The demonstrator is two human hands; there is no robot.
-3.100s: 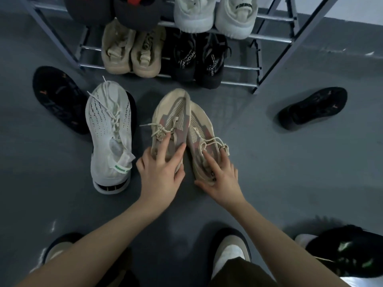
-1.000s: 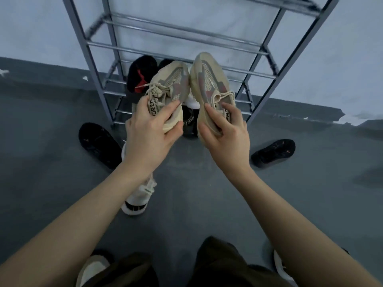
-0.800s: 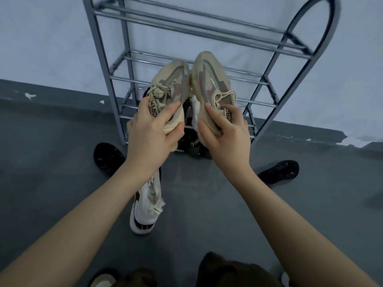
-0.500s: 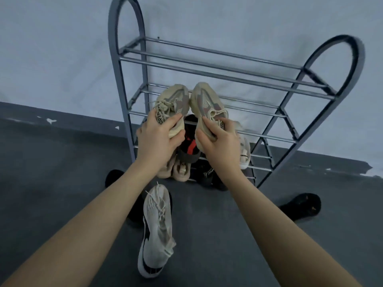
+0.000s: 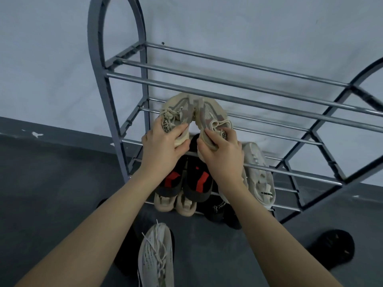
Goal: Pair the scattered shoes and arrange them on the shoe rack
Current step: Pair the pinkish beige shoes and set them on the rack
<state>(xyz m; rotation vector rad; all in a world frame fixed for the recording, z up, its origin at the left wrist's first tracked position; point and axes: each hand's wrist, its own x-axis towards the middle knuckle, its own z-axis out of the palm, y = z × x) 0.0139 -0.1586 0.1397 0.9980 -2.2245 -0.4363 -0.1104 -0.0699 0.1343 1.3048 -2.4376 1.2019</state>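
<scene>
Beige knit sneakers (image 5: pixel 194 114) are held as a pair, one heel in each grip, left hand (image 5: pixel 163 148) and right hand (image 5: pixel 222 153) curled round them; beyond the grip, toes touch under the shoe rack (image 5: pixel 228 79) top bars; both soles should be lowered level onto the rails below; black slides (image 5: pixel 186 181) beneath should be cleared.

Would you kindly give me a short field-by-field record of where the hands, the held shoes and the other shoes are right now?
left hand: grips the left beige knit sneaker at its heel
right hand: grips the right beige knit sneaker at its heel
held pair: toes touching, at the second shelf of the grey metal shoe rack
top shelf: no shoes in view
lower shelves: black slippers with red marks, a white sneaker
floor: a white laced sneaker, a black shoe
</scene>
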